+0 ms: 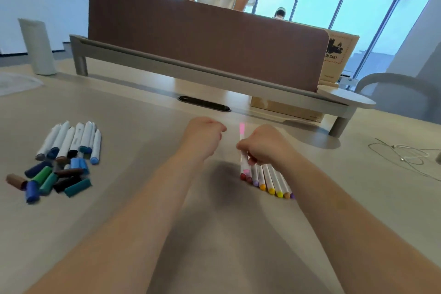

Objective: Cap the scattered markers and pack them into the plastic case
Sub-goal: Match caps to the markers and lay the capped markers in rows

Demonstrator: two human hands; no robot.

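Note:
My right hand [265,144] grips a pink-capped marker [242,148], which stands nearly upright at the left end of a row of capped markers [269,180] with red, purple, orange and yellow caps lying on the table. My left hand [205,135] hovers just left of it with curled fingers and holds nothing that I can see. At the far left lie several white markers [71,139] with blue and dark tips. In front of them lies a heap of loose blue, green, brown and black caps [51,180]. No plastic case is in view.
A brown desk divider [202,38] on a grey rail crosses the table's far side, with a cable slot [204,103] in front of it. A person stands behind it. A thin cable [405,155] lies at the right, a cardboard box [336,59] behind the divider.

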